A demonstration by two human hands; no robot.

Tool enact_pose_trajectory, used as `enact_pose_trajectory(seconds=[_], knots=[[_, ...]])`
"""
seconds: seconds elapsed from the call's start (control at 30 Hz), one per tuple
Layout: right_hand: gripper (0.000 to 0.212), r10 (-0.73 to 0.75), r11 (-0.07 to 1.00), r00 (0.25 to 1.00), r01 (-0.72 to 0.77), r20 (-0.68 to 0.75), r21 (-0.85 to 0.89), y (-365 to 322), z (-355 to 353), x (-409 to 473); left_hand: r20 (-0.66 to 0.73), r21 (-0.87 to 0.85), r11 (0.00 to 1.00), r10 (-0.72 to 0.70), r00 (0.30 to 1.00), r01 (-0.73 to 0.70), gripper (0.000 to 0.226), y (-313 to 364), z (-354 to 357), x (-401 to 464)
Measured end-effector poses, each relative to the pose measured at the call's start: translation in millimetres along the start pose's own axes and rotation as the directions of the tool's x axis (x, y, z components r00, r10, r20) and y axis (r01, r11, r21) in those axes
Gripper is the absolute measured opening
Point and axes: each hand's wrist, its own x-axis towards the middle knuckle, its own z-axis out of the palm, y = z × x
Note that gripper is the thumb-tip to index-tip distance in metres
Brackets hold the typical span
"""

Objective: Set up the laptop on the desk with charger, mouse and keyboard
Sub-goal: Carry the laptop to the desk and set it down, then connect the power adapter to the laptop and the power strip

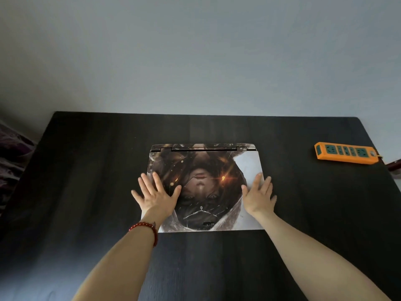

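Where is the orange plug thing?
In the head view, the orange power strip lies on the dark desk at its far right edge, apart from the closed laptop.

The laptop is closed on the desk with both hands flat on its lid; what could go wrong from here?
1. The left hand and right hand rest flat and open on the printed lid of the laptop, gripping nothing, so it may slide on the dark desk if pushed.
2. The orange power strip lies near the desk's far right edge; a charger cable may have to stretch there.
3. No charger, mouse or keyboard is in view.
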Motion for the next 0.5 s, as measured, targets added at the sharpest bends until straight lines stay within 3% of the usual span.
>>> enact_pose_trajectory(seconds=[0.13,0.23,0.33,0.43,0.5], knots=[[0.058,-0.204,0.972,0.976,0.192,-0.08,-0.132,-8.0,-1.1,-36.8,-0.047,-0.065,0.988,0.135,0.99,-0.138,0.072,-2.3,-8.8,-24.9],[0.046,-0.368,0.922,0.925,0.376,-0.093,0.089,-20.9,1.1,-78.5,-0.159,-0.227,0.961,0.124,0.98,-0.158,0.061,-16.5,-15.8,-70.7],[0.035,-0.539,0.789,0.837,0.541,-0.096,0.291,-36.1,9.1,-125.3,-0.295,-0.398,0.914,-0.046,0.955,-0.079,0.051,-47.9,-18.3,-128.6],[0.033,-0.678,0.683,0.735,0.627,0.006,0.375,-52.0,22.6,-166.3,-0.318,-0.565,0.825,-0.258,0.912,0.036,0.041,-85.4,-13.0,-188.7],[0.033,-0.785,0.6,0.61,0.701,0.113,0.386,-66.5,41.4,-205.9,-0.298,-0.63,0.759,-0.434,0.851,0.166,0.037,-122.5,-2.8,-244.5]])
